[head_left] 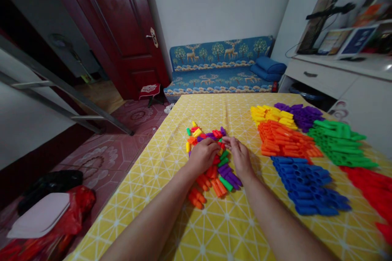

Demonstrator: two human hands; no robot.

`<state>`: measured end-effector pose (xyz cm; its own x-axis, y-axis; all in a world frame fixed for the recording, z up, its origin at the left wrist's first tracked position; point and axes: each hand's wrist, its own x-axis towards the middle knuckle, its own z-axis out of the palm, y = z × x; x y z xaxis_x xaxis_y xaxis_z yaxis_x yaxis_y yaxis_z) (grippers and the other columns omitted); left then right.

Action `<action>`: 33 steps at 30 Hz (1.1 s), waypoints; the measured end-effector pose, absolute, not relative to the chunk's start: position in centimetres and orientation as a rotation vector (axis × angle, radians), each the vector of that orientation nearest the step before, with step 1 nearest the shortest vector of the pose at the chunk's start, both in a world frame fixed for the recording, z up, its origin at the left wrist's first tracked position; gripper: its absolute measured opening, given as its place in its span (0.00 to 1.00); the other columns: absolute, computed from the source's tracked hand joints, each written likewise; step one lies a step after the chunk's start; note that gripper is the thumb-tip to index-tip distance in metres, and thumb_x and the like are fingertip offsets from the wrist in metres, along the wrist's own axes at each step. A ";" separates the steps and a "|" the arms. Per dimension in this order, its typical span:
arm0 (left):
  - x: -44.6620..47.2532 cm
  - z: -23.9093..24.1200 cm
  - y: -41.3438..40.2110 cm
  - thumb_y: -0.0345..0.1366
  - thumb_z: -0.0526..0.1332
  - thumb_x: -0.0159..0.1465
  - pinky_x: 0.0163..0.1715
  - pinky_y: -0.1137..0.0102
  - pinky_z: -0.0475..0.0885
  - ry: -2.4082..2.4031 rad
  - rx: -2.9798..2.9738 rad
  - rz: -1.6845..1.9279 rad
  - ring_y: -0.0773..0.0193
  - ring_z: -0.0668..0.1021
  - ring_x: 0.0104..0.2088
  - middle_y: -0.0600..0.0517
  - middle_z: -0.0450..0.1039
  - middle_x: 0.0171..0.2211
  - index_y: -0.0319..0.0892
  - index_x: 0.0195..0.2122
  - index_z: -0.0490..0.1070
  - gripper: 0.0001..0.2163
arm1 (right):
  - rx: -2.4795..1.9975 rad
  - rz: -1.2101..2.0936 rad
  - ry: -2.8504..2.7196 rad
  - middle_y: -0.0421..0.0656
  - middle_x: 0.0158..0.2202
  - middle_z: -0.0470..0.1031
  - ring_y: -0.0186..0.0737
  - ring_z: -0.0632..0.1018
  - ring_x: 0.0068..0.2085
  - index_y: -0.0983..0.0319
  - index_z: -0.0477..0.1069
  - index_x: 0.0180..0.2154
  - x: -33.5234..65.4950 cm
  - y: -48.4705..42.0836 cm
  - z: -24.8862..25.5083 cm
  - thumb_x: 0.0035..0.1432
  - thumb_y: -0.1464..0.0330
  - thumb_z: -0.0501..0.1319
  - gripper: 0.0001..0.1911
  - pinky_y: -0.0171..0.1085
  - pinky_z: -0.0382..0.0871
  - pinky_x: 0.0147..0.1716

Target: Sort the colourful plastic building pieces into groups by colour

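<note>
A mixed pile of small coloured plastic tube-shaped pieces (211, 171) lies on the yellow table. It holds orange, purple, green, red and yellow ones. My left hand (203, 155) rests over the middle of this pile with its fingers curled down, and whatever is in them is hidden. Along the pile's right edge is my right hand (241, 158), its fingers stretched toward the left hand, with no piece visibly held. Purple pieces (229, 176) and a green piece (226, 184) lie just below the hands. Orange pieces (196, 198) lie nearest me.
Sorted heaps stand on the table's right side: yellow (272, 116), purple (301, 116), orange (288, 140), green (339, 142), blue (306, 185) and red (372, 189). A blue patterned sofa (211, 75) stands beyond the table (147, 212). White drawers (324, 79) stand at the right.
</note>
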<state>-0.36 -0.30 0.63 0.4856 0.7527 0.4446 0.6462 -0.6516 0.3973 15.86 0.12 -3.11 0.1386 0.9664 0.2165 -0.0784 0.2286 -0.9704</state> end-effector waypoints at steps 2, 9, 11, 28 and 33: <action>-0.6 0.3 -0.2 0.32 0.52 0.68 0.42 0.67 0.73 1.256 2.489 0.975 0.61 0.78 0.41 0.46 0.76 0.41 0.41 0.41 0.76 0.12 | -1.022 0.979 -1.190 0.47 0.48 0.77 0.46 0.77 0.50 0.59 0.75 0.44 15.9 0.1 -3.0 0.61 0.53 0.56 0.20 0.45 0.70 0.52; 0.3 0.7 -0.9 0.41 0.68 0.55 0.39 0.61 0.74 1.570 2.471 0.909 0.52 0.78 0.40 0.45 0.77 0.39 0.43 0.46 0.76 0.18 | -0.965 1.093 -1.110 0.47 0.47 0.76 0.46 0.76 0.51 0.60 0.73 0.45 15.4 -0.1 -2.6 0.46 0.69 0.62 0.21 0.47 0.69 0.53; 0.4 0.5 -0.9 0.36 0.67 0.55 0.37 0.62 0.74 1.624 2.406 0.952 0.53 0.79 0.38 0.46 0.77 0.38 0.44 0.44 0.77 0.15 | -0.960 1.115 -1.095 0.48 0.46 0.77 0.46 0.76 0.50 0.61 0.72 0.45 15.4 -0.1 -2.7 0.45 0.69 0.62 0.20 0.48 0.69 0.53; -0.4 -0.2 -0.7 0.36 0.67 0.59 0.42 0.69 0.75 0.926 1.508 1.660 0.61 0.79 0.42 0.47 0.77 0.40 0.41 0.41 0.74 0.10 | -1.135 0.904 -1.314 0.45 0.37 0.78 0.42 0.77 0.39 0.62 0.76 0.39 15.8 -0.5 -1.9 0.56 0.56 0.60 0.17 0.39 0.71 0.41; -2.1 0.4 0.2 0.41 0.72 0.53 0.37 0.70 0.75 0.921 1.162 1.791 0.64 0.79 0.35 0.50 0.77 0.35 0.41 0.38 0.72 0.16 | -1.222 0.701 -1.219 0.42 0.29 0.75 0.40 0.75 0.32 0.62 0.75 0.34 16.4 -0.5 -1.9 0.57 0.57 0.58 0.15 0.37 0.68 0.34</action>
